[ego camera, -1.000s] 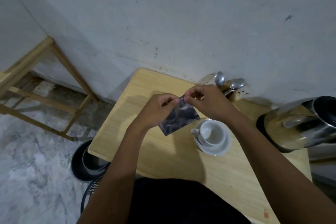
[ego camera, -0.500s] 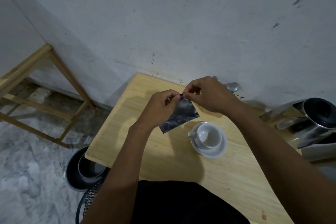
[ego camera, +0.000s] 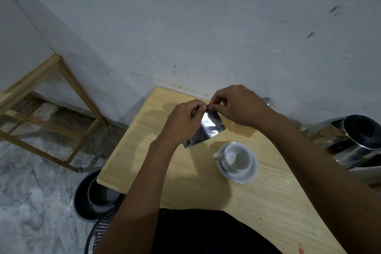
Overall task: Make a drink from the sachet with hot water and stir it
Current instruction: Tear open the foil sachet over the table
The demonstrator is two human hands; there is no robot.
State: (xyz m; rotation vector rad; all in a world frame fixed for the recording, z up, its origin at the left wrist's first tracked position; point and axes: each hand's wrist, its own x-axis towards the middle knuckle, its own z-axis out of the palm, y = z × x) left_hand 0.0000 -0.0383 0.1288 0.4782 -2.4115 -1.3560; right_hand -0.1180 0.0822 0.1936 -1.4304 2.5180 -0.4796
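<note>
A silver foil sachet [ego camera: 207, 130] hangs above the wooden table [ego camera: 185, 181]. My left hand [ego camera: 182, 120] and my right hand [ego camera: 237, 106] both pinch its top edge, fingertips nearly touching. Below and to the right of the sachet an empty white cup [ego camera: 237, 155] stands on a white saucer [ego camera: 245, 176], its handle pointing left. A steel kettle [ego camera: 354, 142] with a dark open mouth lies at the table's right edge. Metal cutlery [ego camera: 269, 101] peeks out behind my right hand, mostly hidden.
A grey wall runs right behind the table. A wooden frame stand [ego camera: 51, 113] is on the floor at the left. Dark round bowls [ego camera: 97, 194] and a black mesh basket [ego camera: 101, 231] sit on the floor under the table's near left corner.
Both hands with the sachet have stayed pinched at its top; the view has tilted up slightly, so the spoons are now hidden behind my right hand.
</note>
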